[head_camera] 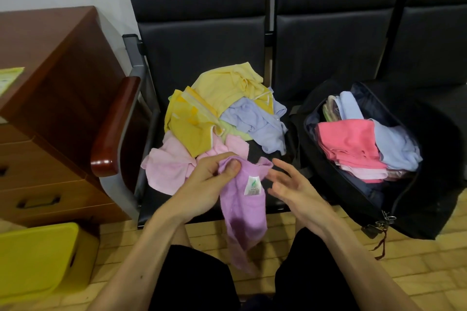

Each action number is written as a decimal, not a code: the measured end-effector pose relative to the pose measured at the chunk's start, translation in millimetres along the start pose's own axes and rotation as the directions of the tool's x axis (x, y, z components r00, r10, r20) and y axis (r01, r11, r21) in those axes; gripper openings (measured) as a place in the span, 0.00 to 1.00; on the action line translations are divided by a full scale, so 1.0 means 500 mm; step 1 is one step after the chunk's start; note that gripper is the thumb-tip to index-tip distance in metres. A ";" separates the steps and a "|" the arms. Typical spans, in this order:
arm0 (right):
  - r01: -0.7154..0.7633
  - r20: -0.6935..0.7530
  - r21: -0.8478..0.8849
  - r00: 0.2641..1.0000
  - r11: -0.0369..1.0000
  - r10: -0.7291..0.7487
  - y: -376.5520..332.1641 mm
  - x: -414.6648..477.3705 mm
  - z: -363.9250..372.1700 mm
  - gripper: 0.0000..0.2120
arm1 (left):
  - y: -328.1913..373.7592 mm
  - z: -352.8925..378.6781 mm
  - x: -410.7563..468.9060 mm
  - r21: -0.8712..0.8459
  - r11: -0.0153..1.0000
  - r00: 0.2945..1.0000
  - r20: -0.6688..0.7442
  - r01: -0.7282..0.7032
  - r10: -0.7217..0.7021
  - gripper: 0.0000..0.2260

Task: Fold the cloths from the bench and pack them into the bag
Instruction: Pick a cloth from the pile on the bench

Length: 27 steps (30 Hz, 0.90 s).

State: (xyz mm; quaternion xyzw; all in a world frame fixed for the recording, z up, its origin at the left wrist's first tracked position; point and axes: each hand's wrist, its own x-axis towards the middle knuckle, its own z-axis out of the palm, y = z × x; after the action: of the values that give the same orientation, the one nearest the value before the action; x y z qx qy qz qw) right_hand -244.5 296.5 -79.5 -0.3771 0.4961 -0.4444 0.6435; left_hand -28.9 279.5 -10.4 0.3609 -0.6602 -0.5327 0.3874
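Left hand (209, 179): thumb and curled fingers pinch the top edge of the purple cloth (243, 209), bunched at the grip. Right hand (295, 184): fingers straight and spread, palm toward the cloth, just beside its right corner, holding nothing; contact with that corner cannot be told. The cloth hangs by one corner region, label (253, 185) facing up, lower end trailing down between the knees over the tiled floor (353, 272). Risk: with a single pinch point the cloth twists, so the right hand may catch a fold rather than the true corner, giving a skewed fold. Risk: the hanging tail may brush the floor if lowered. Unfolded pile (222, 118) (yellow, blue, pink cloths) lies on the bench seat (260, 151) just beyond the hands; a sweep could drag the pink cloth (171, 166) off the front edge. The black bag (429, 159), open on the next seat, already holds folded stacks near its rim; a loose fold may spill.
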 end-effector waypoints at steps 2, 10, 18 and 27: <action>-0.026 0.137 -0.007 0.990 1.000 0.026 -0.003 0.007 0.012 0.45 | 0.012 -0.007 0.001 -0.075 0.997 0.997 0.081 0.023 -0.017 0.11; 0.323 -0.017 -0.085 0.945 0.943 -0.325 -0.096 -0.012 0.040 0.10 | 0.005 -0.082 -0.015 -0.072 0.992 0.947 -0.296 0.104 -0.120 0.18; 0.355 -0.068 -0.087 0.930 0.931 -0.361 -0.096 -0.067 0.069 0.31 | -0.019 -0.005 -0.038 -0.155 0.988 0.856 -0.514 -0.023 -0.061 0.16; 0.302 -0.148 0.003 0.943 0.953 -0.298 -0.071 -0.088 0.059 0.39 | 0.004 0.034 -0.023 -0.092 0.996 0.891 -0.453 0.000 -0.042 0.20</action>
State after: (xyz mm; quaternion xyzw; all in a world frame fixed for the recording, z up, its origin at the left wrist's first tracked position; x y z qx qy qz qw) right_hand -227.6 328.2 -26.4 -0.4066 0.4729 -0.5698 0.5350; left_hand -39.2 297.3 -12.3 0.4645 -0.5230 -0.4669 0.5410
